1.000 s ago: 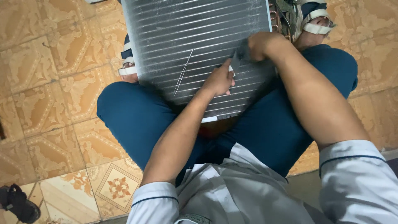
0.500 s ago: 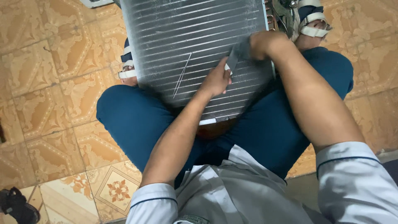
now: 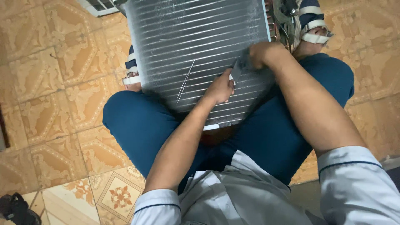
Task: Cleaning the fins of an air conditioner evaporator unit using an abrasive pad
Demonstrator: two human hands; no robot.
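Lighting is moderate and even, from overhead. The ribbed grey metal fin panel (image 3: 196, 54) shows a soft sheen without harsh glare. Dark shadow sits between the blue trouser legs (image 3: 137, 125). The patterned orange floor tiles (image 3: 50, 75) appear slightly soft; edges bend mildly.

Big ribbed metal finned coil panel (image 3: 196, 50) propped on the lap, between both sandalled feet. Left hand (image 3: 220, 88) and right hand (image 3: 262, 53) on its lower right part, small flat grey tool (image 3: 237, 68) between them. Patterned tan tile floor (image 3: 54, 83) underneath everything.
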